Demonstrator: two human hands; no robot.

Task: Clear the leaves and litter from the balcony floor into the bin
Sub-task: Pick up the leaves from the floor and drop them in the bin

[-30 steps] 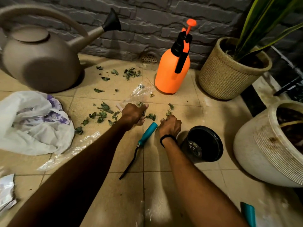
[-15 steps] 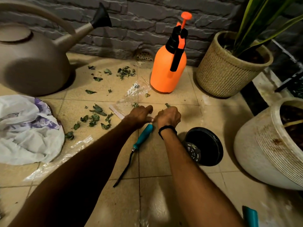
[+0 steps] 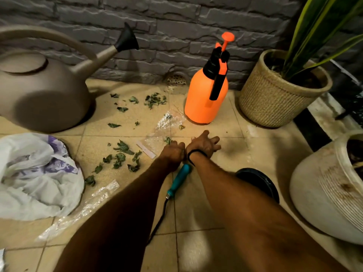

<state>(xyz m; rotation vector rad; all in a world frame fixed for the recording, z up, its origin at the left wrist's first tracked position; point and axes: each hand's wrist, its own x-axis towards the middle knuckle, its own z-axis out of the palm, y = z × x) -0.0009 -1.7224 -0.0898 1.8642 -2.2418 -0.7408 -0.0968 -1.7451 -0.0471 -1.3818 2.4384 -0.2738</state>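
- Head camera looks down on the tiled balcony floor (image 3: pixel 196 242), with two bare forearms reaching forward side by side.
- Left grip (image 3: pixel 173 153) is knuckles up with the fingers curled under. I cannot tell whether anything is inside it. One leaf scrap (image 3: pixel 168 140) lies right at its fingertips.
- Right grip (image 3: pixel 205 144) is wide, its fingers spread and loose over the tile, holding nothing. A black wristband (image 3: pixel 196 153) sits just beside the left grip.
- The main scatter of leaves (image 3: pixel 121 157) lies on the tile to the left of the left grip.
- A smaller leaf heap (image 3: pixel 155 99) sits near the brick wall, between the watering can (image 3: pixel 43 95) and the orange sprayer (image 3: pixel 204 103).
- A crumpled clear wrapper (image 3: pixel 165 128) lies on the floor just beyond both grips.
- A long clear plastic strip (image 3: pixel 82 211) lies beside the white bag (image 3: pixel 29 183) at the left.
- A teal-handled tool (image 3: pixel 179 178) lies on the floor between the forearms, its handle end close under the wrists.
- A black pot (image 3: pixel 259 183) sits on the floor behind the right forearm, partly hidden.
- A woven planter (image 3: pixel 271 103) holds a striped plant at the far right.
- A white ribbed pot (image 3: pixel 324 193) stands at the right edge.
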